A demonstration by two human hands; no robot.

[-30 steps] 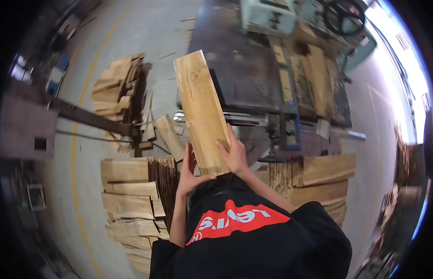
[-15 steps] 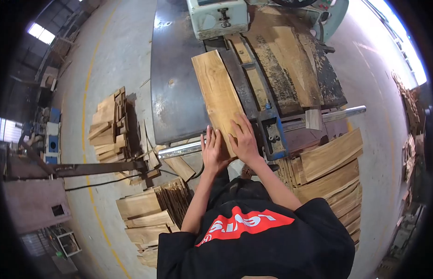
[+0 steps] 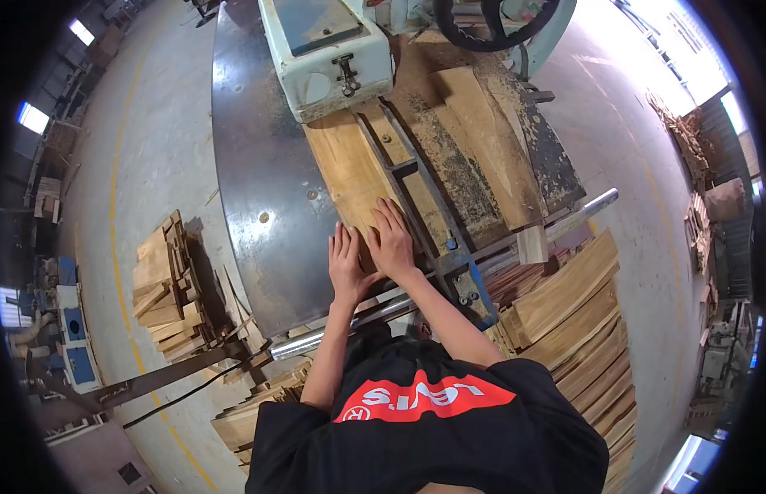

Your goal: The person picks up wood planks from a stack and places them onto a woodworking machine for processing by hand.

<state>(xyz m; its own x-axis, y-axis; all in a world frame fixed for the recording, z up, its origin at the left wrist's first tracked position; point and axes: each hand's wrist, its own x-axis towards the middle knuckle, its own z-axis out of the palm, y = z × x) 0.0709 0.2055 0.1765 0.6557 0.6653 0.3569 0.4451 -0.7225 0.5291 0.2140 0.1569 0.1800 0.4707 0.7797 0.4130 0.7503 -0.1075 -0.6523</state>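
Palms of left hand [image 3: 346,265] and right hand [image 3: 393,240] are pressing open, gripping nothing, on the six-o'clock end of a pale rectangular wooden plank [image 3: 350,173] lying on a dark steel table [image 3: 251,165], likely stiff, heavy, best gripped edgewise.

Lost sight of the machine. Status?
Hands: left hand, right hand flat on board. It lies on table, far end at housing. Metal fence along its right.
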